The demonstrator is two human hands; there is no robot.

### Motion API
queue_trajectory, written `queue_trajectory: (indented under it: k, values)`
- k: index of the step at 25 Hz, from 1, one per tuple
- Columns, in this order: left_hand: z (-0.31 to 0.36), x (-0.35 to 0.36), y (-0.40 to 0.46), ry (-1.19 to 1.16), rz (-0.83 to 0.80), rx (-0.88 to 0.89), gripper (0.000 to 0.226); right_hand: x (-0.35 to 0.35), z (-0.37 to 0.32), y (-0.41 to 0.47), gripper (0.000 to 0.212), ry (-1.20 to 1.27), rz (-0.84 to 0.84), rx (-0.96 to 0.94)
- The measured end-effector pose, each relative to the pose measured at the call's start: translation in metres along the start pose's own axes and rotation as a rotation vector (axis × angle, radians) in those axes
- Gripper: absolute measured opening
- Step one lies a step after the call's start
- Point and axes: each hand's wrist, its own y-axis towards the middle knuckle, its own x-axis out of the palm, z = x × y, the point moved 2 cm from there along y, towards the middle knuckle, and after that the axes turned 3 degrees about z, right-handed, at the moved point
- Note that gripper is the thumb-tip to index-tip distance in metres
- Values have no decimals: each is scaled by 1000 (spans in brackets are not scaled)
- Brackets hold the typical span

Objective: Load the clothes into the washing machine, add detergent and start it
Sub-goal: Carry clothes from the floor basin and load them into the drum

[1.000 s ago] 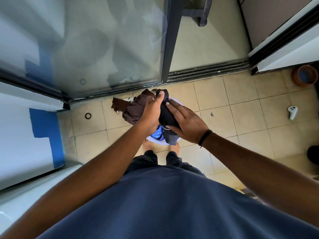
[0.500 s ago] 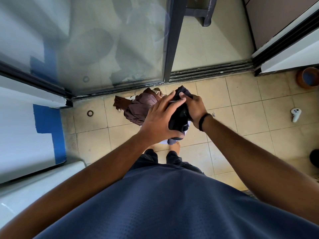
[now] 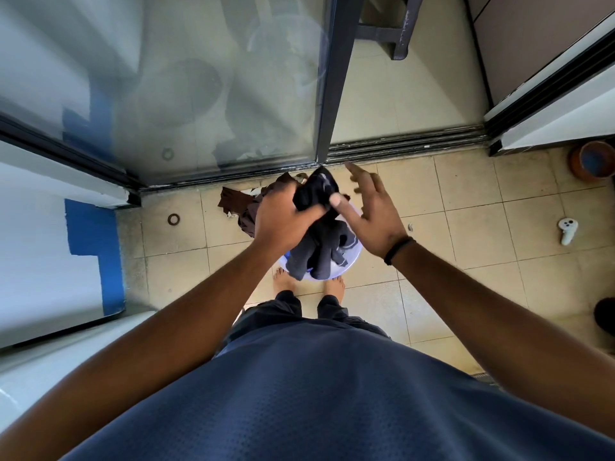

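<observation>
My left hand (image 3: 283, 216) grips a bunched dark garment (image 3: 316, 193) lifted above a white tub (image 3: 352, 257) on the floor by my feet. More dark clothes (image 3: 324, 247) hang from the bundle and fill the tub. A brown garment (image 3: 238, 202) spills over the tub's far left side onto the tiles. My right hand (image 3: 372, 211) hovers just right of the bundle with fingers spread, holding nothing. A white appliance top (image 3: 40, 367), possibly the washing machine, shows at the lower left edge.
A sliding glass door (image 3: 199, 88) and its floor track (image 3: 406, 146) run across ahead. A small ring (image 3: 173, 219) lies on the tiles at left. A white controller (image 3: 566, 229) and a terracotta pot (image 3: 592, 163) sit at right. A white-and-blue wall (image 3: 46, 247) stands left.
My right hand has let go of the dark garment and moved off to the right with fingers spread. My left hand now holds the bundle alone, and more cloth hangs from it.
</observation>
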Motion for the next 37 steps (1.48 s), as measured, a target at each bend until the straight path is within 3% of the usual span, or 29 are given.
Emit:
queue_trajectory:
  k: [3,5,10,13,16,20,22,25,28,31,37]
  values:
    - [0,0,12,-459,-26,-337,25,2,-5,-17,113,-349,-40,-397]
    - [4,3,17,-686,-89,-492,23,10,-4,-23,109,-519,-55,-530]
    - [3,7,11,-677,-334,-646,52,15,5,-14,79,-425,-41,-534]
    - [4,7,1,-493,-319,-480,57,7,6,-4,70,-167,-24,-326]
    - [-8,15,-11,-400,-92,-137,60,1,8,5,58,26,22,1]
    - [2,26,-40,-71,-222,168,119,1,20,17,53,311,-19,541]
    - [8,30,-48,87,-228,226,128,0,23,17,54,432,-152,711]
    - [4,26,-58,141,-122,195,121,1,19,15,69,454,-479,731]
    - [-9,11,-76,40,-9,117,102,6,0,15,62,368,-671,659]
    - [-35,-9,-94,-142,109,-62,75,20,-27,12,66,172,-715,507]
    - [-94,-51,-132,-533,474,-415,62,83,-89,-12,42,270,-645,230]
